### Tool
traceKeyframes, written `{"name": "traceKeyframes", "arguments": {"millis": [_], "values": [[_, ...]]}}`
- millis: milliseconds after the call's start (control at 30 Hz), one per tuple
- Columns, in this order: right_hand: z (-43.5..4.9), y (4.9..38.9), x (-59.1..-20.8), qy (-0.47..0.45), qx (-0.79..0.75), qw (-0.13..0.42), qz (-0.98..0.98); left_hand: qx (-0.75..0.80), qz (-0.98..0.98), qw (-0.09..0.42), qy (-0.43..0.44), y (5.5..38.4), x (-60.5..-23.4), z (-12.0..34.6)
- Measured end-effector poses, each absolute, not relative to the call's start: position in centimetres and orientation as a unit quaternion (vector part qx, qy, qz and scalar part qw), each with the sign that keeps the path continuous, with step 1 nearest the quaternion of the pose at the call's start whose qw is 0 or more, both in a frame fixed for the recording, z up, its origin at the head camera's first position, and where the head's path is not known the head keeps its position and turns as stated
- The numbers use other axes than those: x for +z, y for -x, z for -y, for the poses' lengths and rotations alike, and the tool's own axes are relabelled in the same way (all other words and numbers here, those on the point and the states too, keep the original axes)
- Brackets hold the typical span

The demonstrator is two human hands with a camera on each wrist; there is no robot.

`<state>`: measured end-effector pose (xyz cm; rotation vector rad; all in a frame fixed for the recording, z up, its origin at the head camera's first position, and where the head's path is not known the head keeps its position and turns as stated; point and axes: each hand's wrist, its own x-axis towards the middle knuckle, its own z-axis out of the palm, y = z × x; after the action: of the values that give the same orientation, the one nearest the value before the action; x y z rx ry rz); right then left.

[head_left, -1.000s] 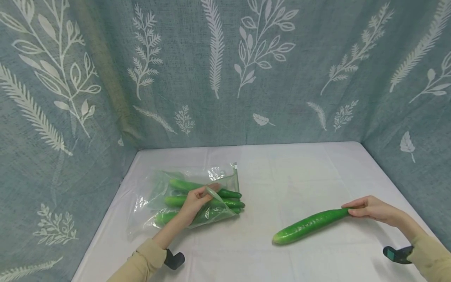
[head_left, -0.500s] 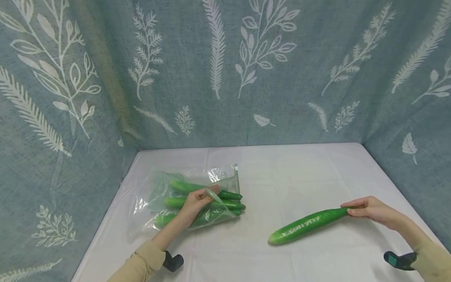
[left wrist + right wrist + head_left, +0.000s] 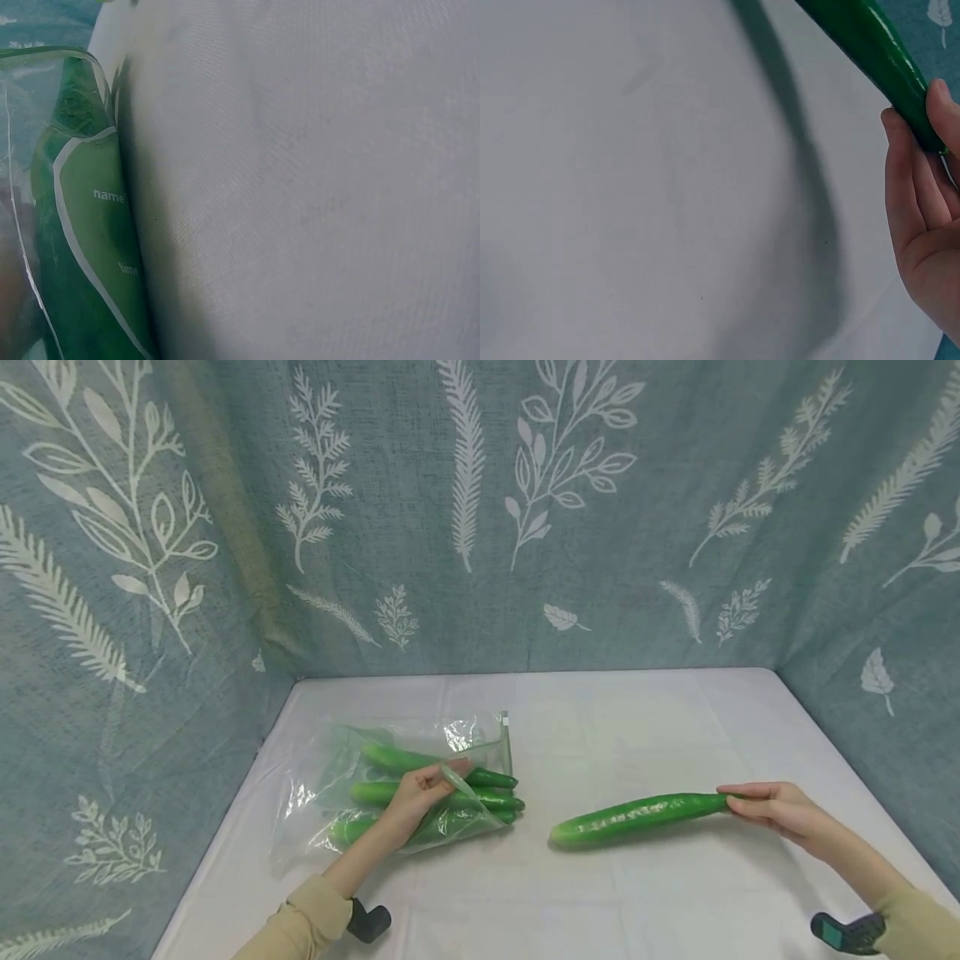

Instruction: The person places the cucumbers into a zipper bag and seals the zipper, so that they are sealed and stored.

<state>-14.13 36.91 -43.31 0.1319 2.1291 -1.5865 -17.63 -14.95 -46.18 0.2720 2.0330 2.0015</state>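
In the head view my right hand [image 3: 776, 807] pinches the thin dark end of a long green cucumber [image 3: 637, 818], whose paler end points left toward the bag. The right wrist view shows thumb and fingers on that cucumber's [image 3: 877, 56] tip, with its shadow on the cloth. My left hand [image 3: 416, 797] pinches the upper edge of a clear zip bag [image 3: 307, 802] at its mouth. Inside lie several cucumbers [image 3: 375, 792], their dark ends reaching out at the right opening. Up close in the left wrist view, the bag [image 3: 90, 195] has a green printed label.
A white cloth [image 3: 600, 727] covers the table. Blue-green curtains [image 3: 480, 610] with white leaf prints stand behind and on both sides. Dark wrist cameras [image 3: 847, 933] sit below each hand.
The right hand has moved slightly left, and its cucumber has swung more level, its pale end shifting left and up toward the bag. The left hand keeps its hold on the bag.
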Motion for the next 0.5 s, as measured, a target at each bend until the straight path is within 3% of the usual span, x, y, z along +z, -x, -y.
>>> {"name": "traceKeyframes", "arguments": {"millis": [200, 500], "values": [[-35.8, 13.7, -43.1, -0.058, -0.68, 0.23, -0.693, 0.694, -0.702, 0.134, -0.09, 17.6, -46.2, 15.0], [-33.7, 13.5, -42.8, -0.103, -0.711, 0.211, -0.663, 0.699, -0.693, 0.141, -0.105, 17.7, -46.5, 15.1]]}}
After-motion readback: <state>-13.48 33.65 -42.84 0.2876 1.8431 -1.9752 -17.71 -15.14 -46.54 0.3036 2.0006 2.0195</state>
